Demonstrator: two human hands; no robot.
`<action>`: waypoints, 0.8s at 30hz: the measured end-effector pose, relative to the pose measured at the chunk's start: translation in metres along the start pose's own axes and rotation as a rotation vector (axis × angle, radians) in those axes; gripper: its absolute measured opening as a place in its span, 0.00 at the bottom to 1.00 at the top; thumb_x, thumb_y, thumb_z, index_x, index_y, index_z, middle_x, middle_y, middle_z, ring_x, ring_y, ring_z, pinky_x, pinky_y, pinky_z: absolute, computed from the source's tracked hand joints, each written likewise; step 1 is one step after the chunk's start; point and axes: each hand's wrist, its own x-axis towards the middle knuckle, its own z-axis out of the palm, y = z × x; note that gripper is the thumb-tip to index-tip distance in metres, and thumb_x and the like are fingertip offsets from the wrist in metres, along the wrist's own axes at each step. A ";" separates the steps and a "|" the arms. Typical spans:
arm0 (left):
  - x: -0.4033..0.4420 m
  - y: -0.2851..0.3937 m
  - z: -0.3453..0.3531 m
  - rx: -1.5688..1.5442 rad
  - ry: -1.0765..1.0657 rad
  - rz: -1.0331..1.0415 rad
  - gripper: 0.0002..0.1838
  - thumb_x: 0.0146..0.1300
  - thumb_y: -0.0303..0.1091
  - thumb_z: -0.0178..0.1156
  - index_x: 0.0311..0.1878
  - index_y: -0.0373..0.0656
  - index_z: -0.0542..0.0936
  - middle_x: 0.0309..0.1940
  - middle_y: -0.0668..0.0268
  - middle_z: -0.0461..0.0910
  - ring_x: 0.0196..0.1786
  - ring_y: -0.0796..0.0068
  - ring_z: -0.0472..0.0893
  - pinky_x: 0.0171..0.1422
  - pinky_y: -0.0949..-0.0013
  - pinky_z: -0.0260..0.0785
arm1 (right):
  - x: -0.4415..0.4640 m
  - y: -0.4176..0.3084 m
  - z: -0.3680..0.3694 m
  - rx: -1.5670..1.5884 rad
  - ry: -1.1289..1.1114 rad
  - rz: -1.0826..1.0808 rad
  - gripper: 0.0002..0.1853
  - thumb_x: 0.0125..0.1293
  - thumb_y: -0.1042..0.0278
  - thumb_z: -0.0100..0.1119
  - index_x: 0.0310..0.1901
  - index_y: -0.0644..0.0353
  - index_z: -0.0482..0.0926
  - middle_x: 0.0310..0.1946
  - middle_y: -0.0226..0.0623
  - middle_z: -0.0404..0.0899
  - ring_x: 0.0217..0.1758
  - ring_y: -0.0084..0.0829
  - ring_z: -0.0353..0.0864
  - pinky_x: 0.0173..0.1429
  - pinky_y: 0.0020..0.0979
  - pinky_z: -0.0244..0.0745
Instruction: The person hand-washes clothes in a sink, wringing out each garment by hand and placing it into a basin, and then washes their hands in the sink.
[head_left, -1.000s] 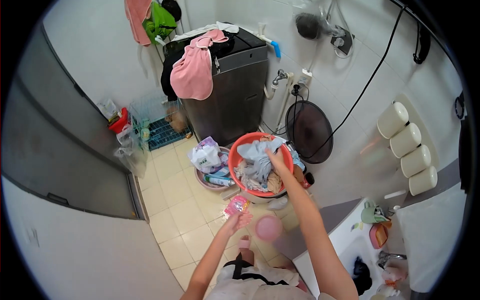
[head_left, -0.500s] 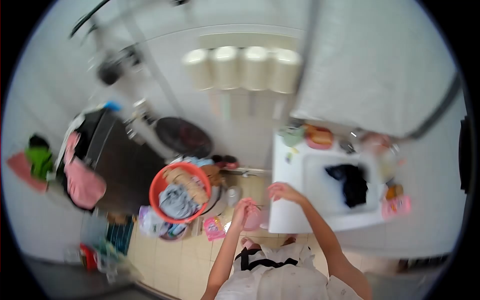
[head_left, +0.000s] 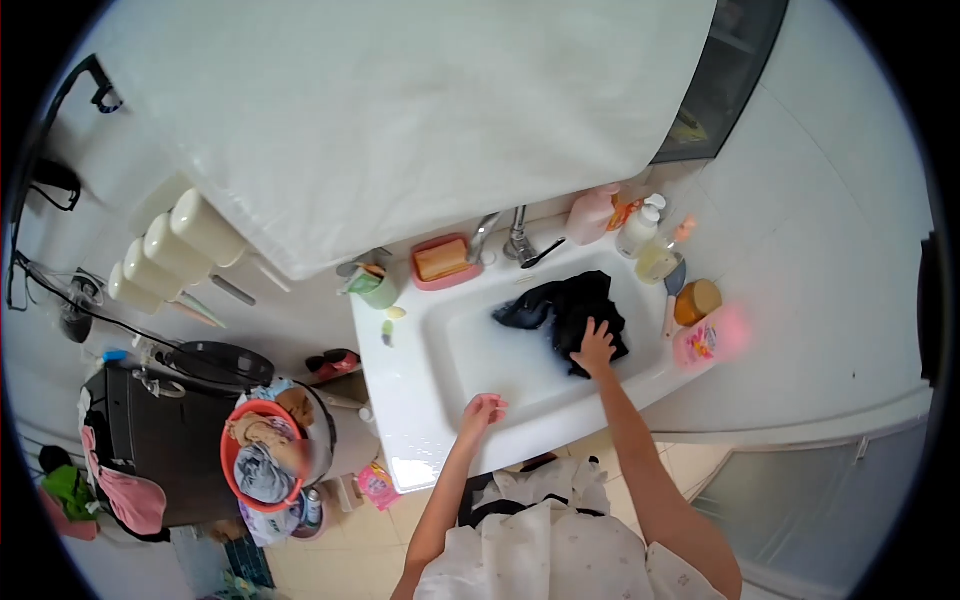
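A soaked black garment lies bunched in cloudy water in the white sink basin. My right hand rests on top of it with fingers spread, not wrapped round the cloth. Over the basin's near left rim is my left hand, its fingers curled in and nothing visible in them. It is apart from the garment. Behind the basin stands the metal faucet.
Along the sink's back edge sit a pink soap dish, a green cup and several bottles. A pink packet and an amber jar are at right. A red basin of laundry stands lower left, beside a dark appliance.
The view has swung right to face the sink. My right hand has moved from the sink's left edge onto the black garment; my left hand has come over the basin's near rim.
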 end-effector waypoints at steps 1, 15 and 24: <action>0.008 -0.010 0.013 -0.014 0.014 -0.007 0.09 0.57 0.27 0.44 0.41 0.41 0.69 0.34 0.64 0.75 0.32 0.80 0.73 0.42 0.75 0.68 | 0.005 0.001 0.001 0.071 0.066 -0.012 0.43 0.38 0.68 0.66 0.57 0.51 0.51 0.54 0.52 0.51 0.51 0.52 0.62 0.44 0.46 0.67; 0.033 -0.046 0.052 0.654 0.241 0.373 0.32 0.35 0.32 0.66 0.48 0.41 0.66 0.41 0.55 0.71 0.48 0.60 0.70 0.52 0.63 0.60 | -0.082 -0.067 -0.031 0.745 -0.612 -0.276 0.36 0.42 0.59 0.60 0.51 0.62 0.55 0.38 0.57 0.71 0.44 0.49 0.72 0.48 0.35 0.66; 0.007 -0.032 -0.010 0.127 0.656 0.415 0.15 0.48 0.26 0.48 0.42 0.34 0.69 0.34 0.59 0.74 0.40 0.71 0.72 0.47 0.72 0.63 | -0.057 -0.058 -0.021 0.634 -0.452 -0.685 0.33 0.43 0.65 0.60 0.54 0.52 0.58 0.44 0.43 0.69 0.49 0.37 0.65 0.49 0.43 0.62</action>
